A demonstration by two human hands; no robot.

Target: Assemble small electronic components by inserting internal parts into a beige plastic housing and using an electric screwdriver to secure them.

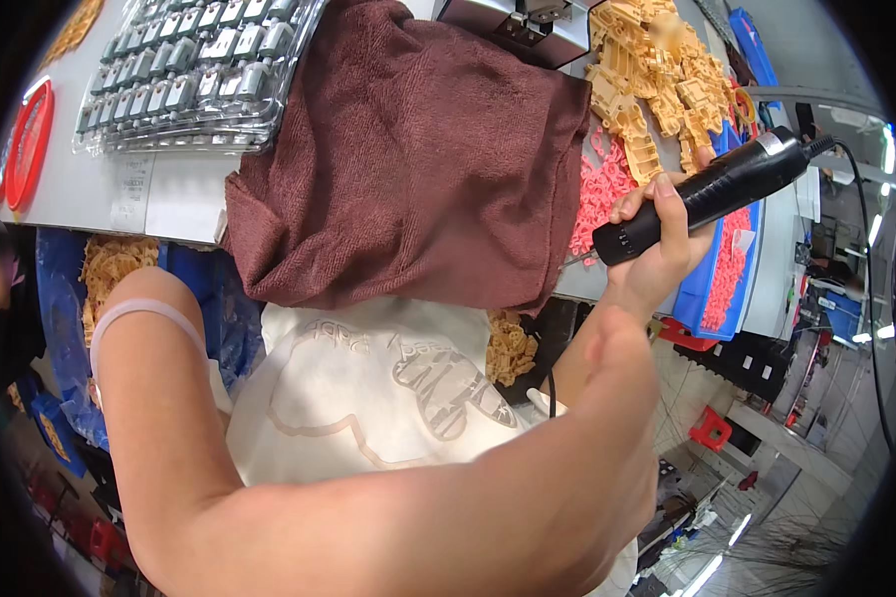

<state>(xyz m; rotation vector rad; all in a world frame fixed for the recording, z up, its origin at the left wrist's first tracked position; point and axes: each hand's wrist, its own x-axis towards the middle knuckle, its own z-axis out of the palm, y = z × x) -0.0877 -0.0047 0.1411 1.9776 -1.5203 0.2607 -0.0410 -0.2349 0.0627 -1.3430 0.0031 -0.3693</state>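
My right hand (667,219), at the right of the table, has its fingers wrapped round a black electric screwdriver (705,197). Its thin bit points left and down, close to the edge of a brown towel (418,159). My left arm crosses low in front of me toward the right. Its blurred end, seemingly my left hand (622,363), lies by my right forearm; I cannot make out the fingers. A pale band circles bare skin at the far left. Pink small parts (599,194) lie beside the towel, with beige moulded parts (657,85) behind them.
Clear plastic trays (184,85) of small grey-white units stand at the back left, near a red ring-shaped thing (28,149). A metal device (528,25) sits behind the towel. Blue bins (712,274) line the right edge. The screwdriver's cord (871,269) hangs at the right.
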